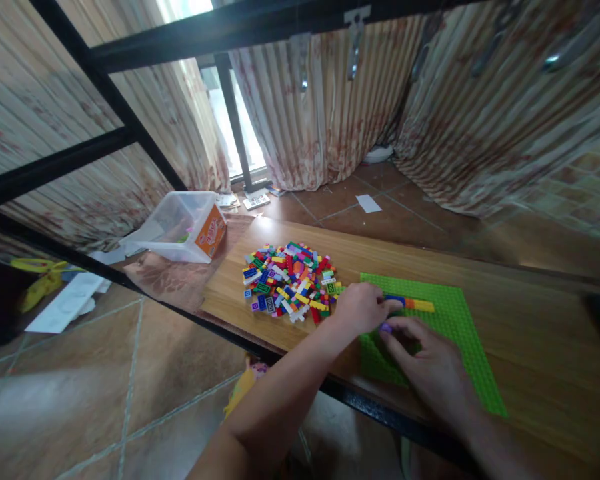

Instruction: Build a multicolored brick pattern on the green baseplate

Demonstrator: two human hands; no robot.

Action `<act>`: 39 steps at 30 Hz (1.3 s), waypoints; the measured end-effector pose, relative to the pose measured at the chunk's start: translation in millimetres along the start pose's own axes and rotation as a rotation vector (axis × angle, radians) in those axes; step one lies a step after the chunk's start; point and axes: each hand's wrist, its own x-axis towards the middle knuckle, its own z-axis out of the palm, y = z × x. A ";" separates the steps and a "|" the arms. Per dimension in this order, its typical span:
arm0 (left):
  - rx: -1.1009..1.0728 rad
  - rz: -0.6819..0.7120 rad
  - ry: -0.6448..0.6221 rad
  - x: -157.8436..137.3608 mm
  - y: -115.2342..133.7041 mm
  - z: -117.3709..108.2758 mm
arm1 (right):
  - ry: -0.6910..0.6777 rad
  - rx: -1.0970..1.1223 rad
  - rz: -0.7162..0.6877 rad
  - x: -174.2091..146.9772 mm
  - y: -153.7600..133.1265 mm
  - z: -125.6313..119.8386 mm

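Observation:
A green studded baseplate lies on the wooden board, with a row of blue, orange and yellow bricks on it. Over the plate's left part, my left hand is closed, its fingertips at the blue end of the row; what they hold, if anything, is hidden. My right hand pinches a small purple brick between thumb and forefinger, just below the left fingertips. Left of my hands is a heap of mixed toy bricks in many colours.
A clear plastic tub with an orange label stands at the far left, a few bricks inside. The wooden board has a dark front edge. A black metal frame crosses above, with curtains behind. Paper lies on the tiled floor.

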 end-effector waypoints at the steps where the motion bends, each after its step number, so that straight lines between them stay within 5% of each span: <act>1: -0.039 0.021 0.011 -0.2 -1.8 -2.7 | -0.018 -0.008 -0.013 -1.2 -1.6 2.7; 9: -0.373 0.045 0.249 -0.5 -16.0 -42.2 | -0.077 -0.058 -0.132 -3.6 -0.9 28.5; 15: -0.491 0.073 0.334 -4.3 -16.4 -51.5 | -0.024 -0.185 -0.212 9.3 -6.1 49.0; 22: -0.615 0.090 0.474 -11.7 -28.7 -75.7 | 0.106 -0.244 -0.223 31.2 -45.0 60.8; 29: -1.030 -0.038 0.899 -27.6 -82.7 -135.9 | -0.189 -0.202 -0.529 44.9 -111.3 107.3; 32: -1.079 -0.096 1.036 -35.4 -98.2 -148.8 | -0.241 -0.286 -0.542 51.5 -123.0 128.8; 39: -1.122 -0.091 0.944 -33.1 -97.9 -146.0 | -0.259 -0.342 -0.524 64.1 -129.3 143.0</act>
